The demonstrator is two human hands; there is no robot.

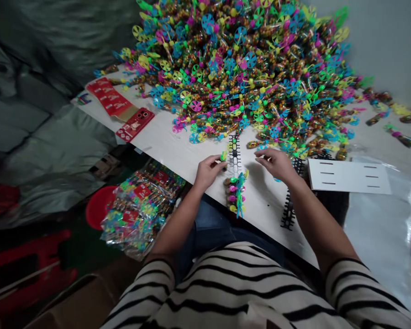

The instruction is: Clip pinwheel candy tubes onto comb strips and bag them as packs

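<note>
My left hand [208,172] is closed in a pinch on a small candy-filled toy, whose yellow-green top [223,156] sticks out above the fingers; the rest is mostly hidden. Just right of it a black plastic rack strip [234,153] with pronged sides lies on the white table. Several toys with pink, yellow and green caps and blue parts [239,194] sit in a row at the strip's near end. My right hand [276,164] hovers right of the strip, thumb and fingers apart, holding nothing.
A large heap of candy-filled fan toys [246,68] covers the table's back. More black strips [288,210] lie under my right forearm, beside a slotted white card [349,176] and clear plastic bags [380,228]. A red phone [135,124] lies left; bagged toys [137,205] and a red basin [97,208] sit below.
</note>
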